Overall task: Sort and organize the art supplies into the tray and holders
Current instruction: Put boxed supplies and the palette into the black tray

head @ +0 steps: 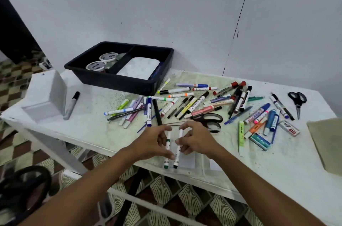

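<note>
My left hand (154, 143) grips a white marker with a green cap (167, 149), held upright over the table's front edge. My right hand (197, 138) grips a white marker with a black cap (178, 149) right beside it, caps pointing down. Behind my hands lies a wide scatter of markers and pens (185, 104). A black two-part tray (103, 76) stands at the back left; its left part holds small paint tubs (95, 65), its right part a white palette (138, 67). A white box-shaped holder (46, 96) stands at the far left.
Black-handled scissors (211, 120) lie just behind my right hand; another pair (297, 101) lies far right. A black-capped grey marker (72, 104) rests beside the holder. Erasers (260, 140) and a beige sheet (327, 144) sit at the right. The table edge runs under my wrists.
</note>
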A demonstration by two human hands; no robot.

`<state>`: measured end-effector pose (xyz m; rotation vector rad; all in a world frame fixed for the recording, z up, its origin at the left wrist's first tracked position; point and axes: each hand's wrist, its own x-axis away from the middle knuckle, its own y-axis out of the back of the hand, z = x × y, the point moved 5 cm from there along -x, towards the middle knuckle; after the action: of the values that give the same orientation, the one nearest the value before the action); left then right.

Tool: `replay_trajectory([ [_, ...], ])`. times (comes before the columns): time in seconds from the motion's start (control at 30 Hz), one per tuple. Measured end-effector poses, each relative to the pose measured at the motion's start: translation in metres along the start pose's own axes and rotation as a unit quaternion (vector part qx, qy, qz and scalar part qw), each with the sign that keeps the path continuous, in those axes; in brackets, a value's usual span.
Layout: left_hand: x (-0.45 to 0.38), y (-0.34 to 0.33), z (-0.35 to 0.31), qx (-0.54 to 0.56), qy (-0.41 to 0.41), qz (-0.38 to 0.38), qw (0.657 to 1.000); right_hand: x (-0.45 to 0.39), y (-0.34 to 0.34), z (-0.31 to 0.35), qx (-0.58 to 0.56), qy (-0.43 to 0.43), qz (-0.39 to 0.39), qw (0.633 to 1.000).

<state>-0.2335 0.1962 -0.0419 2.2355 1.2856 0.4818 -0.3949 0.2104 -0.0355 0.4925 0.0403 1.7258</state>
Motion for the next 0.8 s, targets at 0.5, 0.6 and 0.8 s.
replay_trajectory([
  [0.5,0.006,-0.002,0.007,-0.068,0.007,0.081,0.994,-0.002,-0.015,-0.008,0.027,-0.023,-0.003,0.999],
  [0.6,0.01,-0.005,0.007,-0.069,0.014,0.106,0.992,-0.002,-0.017,-0.009,0.023,-0.024,-0.011,0.999],
  [0.8,0.014,-0.006,0.005,-0.04,0.031,0.116,0.992,-0.001,-0.019,-0.013,0.044,-0.033,-0.007,0.998],
])
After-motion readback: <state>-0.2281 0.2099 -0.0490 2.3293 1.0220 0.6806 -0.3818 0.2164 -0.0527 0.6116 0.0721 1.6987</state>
